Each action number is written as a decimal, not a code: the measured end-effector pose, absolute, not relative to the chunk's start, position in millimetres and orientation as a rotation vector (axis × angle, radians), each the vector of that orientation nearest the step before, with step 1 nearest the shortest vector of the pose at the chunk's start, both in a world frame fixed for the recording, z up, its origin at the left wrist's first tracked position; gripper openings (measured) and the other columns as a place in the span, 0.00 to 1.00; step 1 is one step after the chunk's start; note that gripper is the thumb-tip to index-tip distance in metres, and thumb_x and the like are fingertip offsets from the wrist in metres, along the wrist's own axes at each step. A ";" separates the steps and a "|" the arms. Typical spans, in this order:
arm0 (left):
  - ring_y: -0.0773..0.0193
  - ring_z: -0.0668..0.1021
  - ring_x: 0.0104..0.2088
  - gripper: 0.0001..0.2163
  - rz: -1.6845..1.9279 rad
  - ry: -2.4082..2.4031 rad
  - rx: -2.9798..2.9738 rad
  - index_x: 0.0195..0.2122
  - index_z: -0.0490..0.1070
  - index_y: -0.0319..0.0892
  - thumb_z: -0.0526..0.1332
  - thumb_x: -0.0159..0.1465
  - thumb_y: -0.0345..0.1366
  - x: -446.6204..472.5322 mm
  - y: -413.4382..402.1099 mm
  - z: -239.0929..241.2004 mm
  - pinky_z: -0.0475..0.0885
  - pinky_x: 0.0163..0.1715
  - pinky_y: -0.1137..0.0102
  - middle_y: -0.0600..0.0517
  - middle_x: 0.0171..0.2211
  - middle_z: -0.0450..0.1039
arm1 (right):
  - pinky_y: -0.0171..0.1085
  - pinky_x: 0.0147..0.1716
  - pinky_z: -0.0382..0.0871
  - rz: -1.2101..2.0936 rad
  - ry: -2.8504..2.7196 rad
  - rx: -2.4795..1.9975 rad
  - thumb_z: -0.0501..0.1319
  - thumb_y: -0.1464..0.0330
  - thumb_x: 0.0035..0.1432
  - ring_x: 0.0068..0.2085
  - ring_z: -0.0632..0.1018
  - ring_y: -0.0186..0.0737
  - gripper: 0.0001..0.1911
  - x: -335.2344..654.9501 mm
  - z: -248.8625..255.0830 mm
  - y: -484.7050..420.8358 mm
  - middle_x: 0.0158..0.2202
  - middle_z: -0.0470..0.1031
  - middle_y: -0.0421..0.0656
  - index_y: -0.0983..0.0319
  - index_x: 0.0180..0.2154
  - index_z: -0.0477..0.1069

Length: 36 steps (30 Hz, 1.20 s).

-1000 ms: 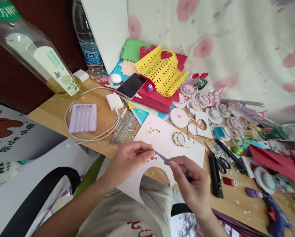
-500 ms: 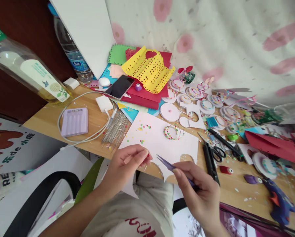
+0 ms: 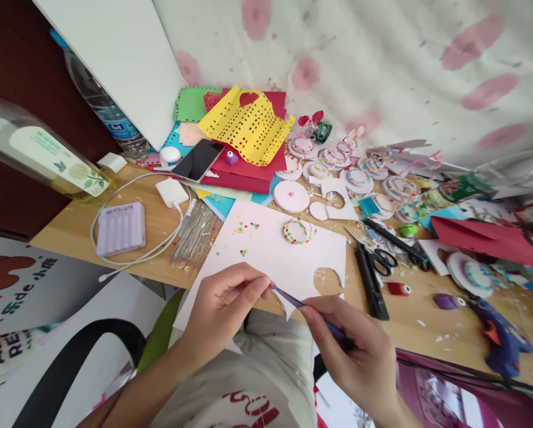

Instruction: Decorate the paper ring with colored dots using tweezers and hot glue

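My right hand (image 3: 350, 351) grips purple tweezers (image 3: 293, 300), whose tips point left and reach the fingertips of my left hand (image 3: 224, 306). My left hand is closed in a pinch on something too small to make out. Both hands hover over the near edge of a white card sheet (image 3: 270, 249) with round holes cut out of it. A ring of coloured dots (image 3: 296, 230) and loose confetti lie on that sheet.
Black scissors (image 3: 384, 261) and a black knife (image 3: 369, 282) lie right of the sheet. Several decorated white discs (image 3: 359, 178), punched yellow paper (image 3: 246, 128), a phone (image 3: 198, 160), a lilac power bank (image 3: 120, 228), bottles (image 3: 47, 160) and a blue glue gun (image 3: 500, 339) crowd the wooden desk (image 3: 422, 324).
The tweezers' tips have come back to my left fingertips after a short gap. The view has shifted, so the desk things appear further left and up.
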<state>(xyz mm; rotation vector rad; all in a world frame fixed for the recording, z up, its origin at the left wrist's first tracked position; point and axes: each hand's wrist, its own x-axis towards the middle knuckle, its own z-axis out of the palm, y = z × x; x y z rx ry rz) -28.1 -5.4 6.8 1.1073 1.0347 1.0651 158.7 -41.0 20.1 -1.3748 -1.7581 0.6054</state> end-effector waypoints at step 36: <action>0.59 0.79 0.41 0.16 1.048 0.926 1.410 0.36 0.79 0.40 0.53 0.72 0.40 11.1 7.5 -15.3 0.72 0.44 0.67 0.46 0.38 0.79 | 0.32 0.19 0.51 1.088 -1.092 -1.334 0.53 0.58 0.69 0.20 0.58 0.30 0.17 115.1 -34.4 -41.9 0.20 0.59 0.34 0.61 0.31 0.68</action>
